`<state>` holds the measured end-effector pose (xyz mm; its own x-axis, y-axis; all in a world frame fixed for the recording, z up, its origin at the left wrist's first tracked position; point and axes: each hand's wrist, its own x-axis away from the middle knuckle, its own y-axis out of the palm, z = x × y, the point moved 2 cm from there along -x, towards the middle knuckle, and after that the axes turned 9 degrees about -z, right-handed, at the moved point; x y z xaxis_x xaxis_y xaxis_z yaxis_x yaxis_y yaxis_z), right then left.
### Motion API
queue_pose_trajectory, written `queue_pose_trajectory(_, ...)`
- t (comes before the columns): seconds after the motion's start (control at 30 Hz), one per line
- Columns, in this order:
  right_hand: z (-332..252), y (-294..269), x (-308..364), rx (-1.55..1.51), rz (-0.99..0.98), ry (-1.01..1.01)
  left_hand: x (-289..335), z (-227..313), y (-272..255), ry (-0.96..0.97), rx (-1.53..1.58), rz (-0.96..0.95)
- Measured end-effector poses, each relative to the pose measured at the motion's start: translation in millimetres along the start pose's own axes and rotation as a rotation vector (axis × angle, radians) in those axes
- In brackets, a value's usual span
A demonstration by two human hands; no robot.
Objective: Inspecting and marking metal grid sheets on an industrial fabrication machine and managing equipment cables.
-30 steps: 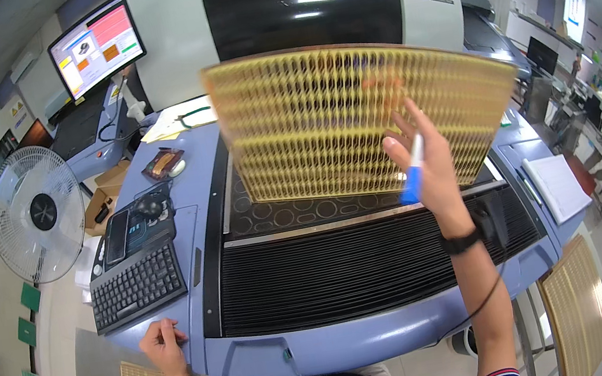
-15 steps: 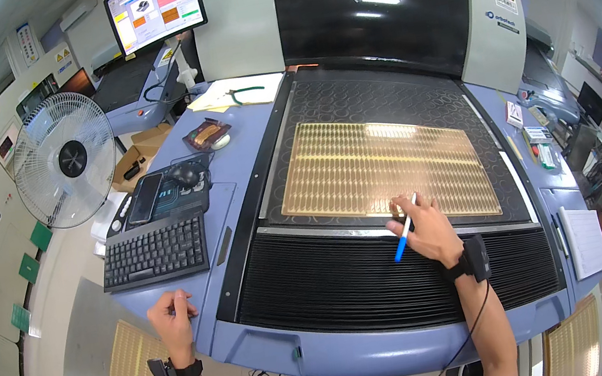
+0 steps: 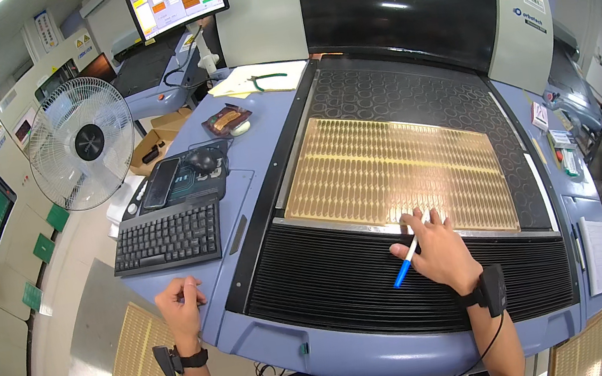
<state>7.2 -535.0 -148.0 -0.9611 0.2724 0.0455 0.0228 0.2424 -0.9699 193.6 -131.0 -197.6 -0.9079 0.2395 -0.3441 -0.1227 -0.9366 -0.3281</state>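
Note:
A flat gold-coloured panel [image 3: 393, 173] with rows of repeated narrow shapes lies on the black patterned bed [image 3: 399, 86] of a large machine. My right hand [image 3: 441, 251] rests its fingertips at the panel's near edge. Between its thumb and fingers is a white marker pen [image 3: 403, 274], its blue end pointing toward me. The palm is above the black ribbed cover [image 3: 315, 276]. My left hand [image 3: 179, 305] is loosely curled by the machine's blue front-left edge, below the keyboard [image 3: 167, 237]; nothing shows in it.
On the left ledge are a mouse [image 3: 203, 158], a phone [image 3: 161, 183] and green-handled pliers [image 3: 266, 78] on papers. A fan [image 3: 81, 144] stands further left. A notepad [image 3: 601, 254] is at the right. Another gold panel [image 3: 140, 363] lies low on the left.
The gold panel has slid slightly toward me, up to the metal strip, with my right hand moving back along it. The view has shifted; my left hand stays curled.

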Motion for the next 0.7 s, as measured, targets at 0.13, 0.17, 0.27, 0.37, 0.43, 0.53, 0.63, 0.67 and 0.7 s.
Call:
queue_pose_trajectory(0.13, -8, -4, -1, 0.001, -0.067, -0.001, -2, 25, 7, 0.03, -0.104, -0.001)
queue_pose_trajectory(0.17, -8, -4, -2, 0.002, -0.073, 0.019, -7, 45, 19, 0.162, -0.224, -0.121)
queue_pose_trajectory(0.27, 6, 0, 5, 0.009, -0.001, 0.052, -26, 89, 75, 0.46, -0.498, -0.513)
queue_pose_trajectory(0.37, -5, 4, -3, -0.014, -0.041, 0.007, -41, 86, 101, 0.529, -0.563, -0.633)
queue_pose_trajectory(0.43, -4, 4, -3, -0.031, -0.049, -0.004, -53, 76, 120, 0.616, -0.641, -0.712)
queue_pose_trajectory(0.53, 0, 8, 2, -0.022, -0.035, 0.004, -64, 69, 137, 0.591, -0.657, -0.765)
queue_pose_trajectory(0.63, 2, 12, 2, 0.014, -0.016, 0.005, -68, 73, 139, 0.439, -0.631, -0.79)
queue_pose_trajectory(0.67, 2, 13, -1, 0.023, -0.029, -0.007, -69, 71, 140, 0.441, -0.634, -0.795)
queue_pose_trajectory(0.7, 1, 13, -2, 0.035, -0.042, -0.021, -71, 68, 140, 0.432, -0.614, -0.765)
